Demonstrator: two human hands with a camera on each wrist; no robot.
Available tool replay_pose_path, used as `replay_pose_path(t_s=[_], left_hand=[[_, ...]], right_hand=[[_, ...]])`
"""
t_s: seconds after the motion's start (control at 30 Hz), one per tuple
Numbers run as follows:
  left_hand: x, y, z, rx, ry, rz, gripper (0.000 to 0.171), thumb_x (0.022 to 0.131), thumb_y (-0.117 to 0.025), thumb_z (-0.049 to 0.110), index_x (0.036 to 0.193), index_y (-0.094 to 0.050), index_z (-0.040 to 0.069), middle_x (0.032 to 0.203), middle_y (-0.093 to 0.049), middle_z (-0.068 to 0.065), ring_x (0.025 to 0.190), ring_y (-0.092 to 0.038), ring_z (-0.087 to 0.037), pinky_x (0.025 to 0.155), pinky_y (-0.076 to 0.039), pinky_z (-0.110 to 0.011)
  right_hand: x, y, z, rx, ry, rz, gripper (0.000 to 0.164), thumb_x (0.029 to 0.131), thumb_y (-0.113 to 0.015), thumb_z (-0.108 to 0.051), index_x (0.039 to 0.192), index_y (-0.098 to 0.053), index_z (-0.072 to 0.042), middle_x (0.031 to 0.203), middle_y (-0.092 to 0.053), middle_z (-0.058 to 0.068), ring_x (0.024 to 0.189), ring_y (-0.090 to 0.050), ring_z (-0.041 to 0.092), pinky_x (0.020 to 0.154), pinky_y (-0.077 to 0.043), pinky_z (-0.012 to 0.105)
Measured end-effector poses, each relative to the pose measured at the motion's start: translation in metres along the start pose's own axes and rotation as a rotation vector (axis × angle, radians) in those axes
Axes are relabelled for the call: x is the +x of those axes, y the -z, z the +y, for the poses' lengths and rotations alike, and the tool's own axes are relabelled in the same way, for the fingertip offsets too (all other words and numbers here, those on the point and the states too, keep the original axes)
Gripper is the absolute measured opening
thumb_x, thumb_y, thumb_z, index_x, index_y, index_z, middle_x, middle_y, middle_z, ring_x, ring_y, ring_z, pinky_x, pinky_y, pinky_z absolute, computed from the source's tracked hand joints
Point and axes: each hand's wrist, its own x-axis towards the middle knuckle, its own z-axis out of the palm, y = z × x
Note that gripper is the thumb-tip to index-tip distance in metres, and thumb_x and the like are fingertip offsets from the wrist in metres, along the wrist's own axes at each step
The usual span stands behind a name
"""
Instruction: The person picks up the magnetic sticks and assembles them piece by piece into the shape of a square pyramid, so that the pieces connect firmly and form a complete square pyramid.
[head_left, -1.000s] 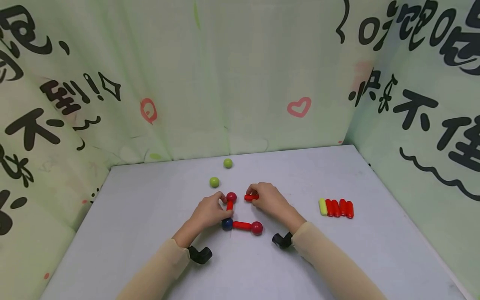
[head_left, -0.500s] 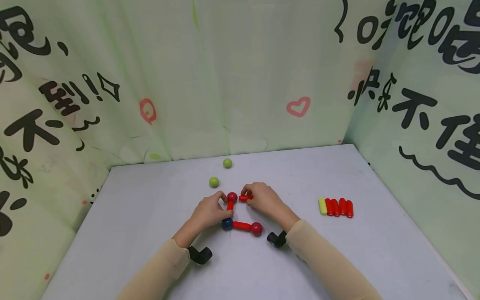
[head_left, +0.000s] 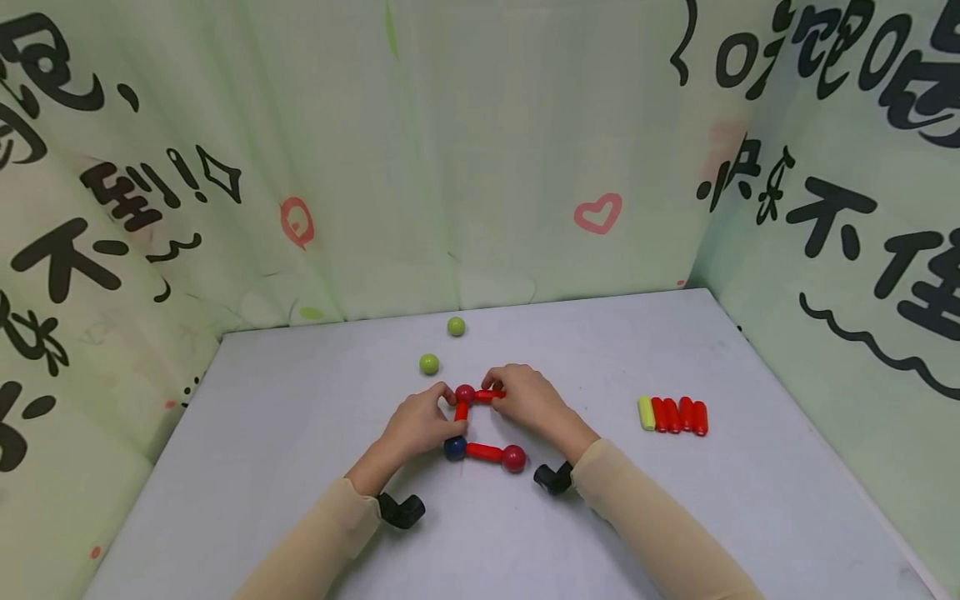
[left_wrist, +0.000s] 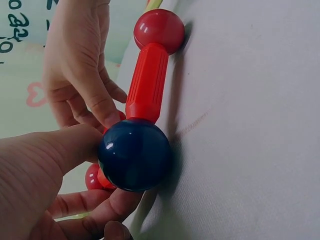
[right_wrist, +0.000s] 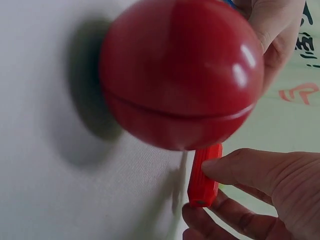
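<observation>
Two red rods join a blue ball (head_left: 455,448), a near red ball (head_left: 513,457) and a far red ball (head_left: 465,394) into an L, like a magnetic construction toy. My left hand (head_left: 422,423) grips the side of the L between the blue ball and the far red ball, its thumb at the blue ball (left_wrist: 135,155) in the left wrist view. My right hand (head_left: 525,395) pinches another red rod (head_left: 489,396), whose end meets the far red ball. In the right wrist view the thumb lies on this rod (right_wrist: 204,175), partly hidden behind a large red ball (right_wrist: 180,75).
Two green balls (head_left: 429,364) lie beyond the hands, one farther back. At the right, a yellow-green rod (head_left: 646,413) lies beside several red rods (head_left: 678,415) in a row. A printed curtain (head_left: 450,167) borders the white table (head_left: 300,400).
My right hand has moved left with its red rod, closing the gap, and the rod's end now meets the far red ball. The left hand stays in place.
</observation>
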Motion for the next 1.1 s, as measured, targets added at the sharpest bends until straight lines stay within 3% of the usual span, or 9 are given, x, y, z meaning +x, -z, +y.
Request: replay_pose_path(t_s=[0.2, 0.5, 0.9, 1.1], left_hand=[[0.0, -0.001, 0.001, 0.009, 0.017, 0.011, 0.04, 0.087, -0.08, 0.031, 0.115, -0.058, 0.012, 0.073, -0.061, -0.002, 0.063, -0.055, -0.017, 0.056, -0.044, -0.027], [-0.002, -0.001, 0.003, -0.017, 0.055, 0.03, 0.067, 0.086, -0.081, 0.03, 0.14, -0.048, 0.008, 0.069, -0.056, -0.004, 0.06, -0.052, -0.018, 0.056, -0.044, -0.027], [-0.002, 0.005, -0.002, -0.008, 0.061, -0.013, 0.065, 0.088, -0.079, 0.037, 0.139, -0.05, 0.009, 0.072, -0.061, -0.003, 0.064, -0.056, -0.017, 0.058, -0.045, -0.028], [0.005, 0.017, -0.007, 0.012, 0.048, 0.06, 0.045, 0.092, -0.076, 0.039, 0.124, -0.061, 0.011, 0.077, -0.065, -0.001, 0.065, -0.058, -0.017, 0.06, -0.046, -0.028]], right_hand=[[-0.003, 0.002, 0.003, 0.007, -0.019, 0.007, 0.023, 0.091, -0.073, -0.007, 0.114, -0.073, -0.012, 0.104, -0.071, 0.006, 0.086, -0.061, 0.019, 0.079, -0.056, 0.033], [-0.01, 0.006, 0.013, 0.003, -0.058, 0.018, 0.022, 0.093, -0.071, -0.009, 0.115, -0.072, -0.013, 0.105, -0.07, 0.006, 0.088, -0.061, 0.019, 0.081, -0.056, 0.034], [-0.02, 0.009, 0.027, -0.004, -0.093, 0.022, 0.014, 0.095, -0.071, -0.015, 0.109, -0.073, -0.014, 0.099, -0.07, 0.003, 0.087, -0.062, 0.018, 0.082, -0.055, 0.035], [-0.043, 0.016, 0.033, 0.066, -0.086, -0.04, 0.009, 0.095, -0.071, -0.019, 0.103, -0.072, -0.016, 0.093, -0.069, -0.001, 0.082, -0.061, 0.015, 0.077, -0.053, 0.033]])
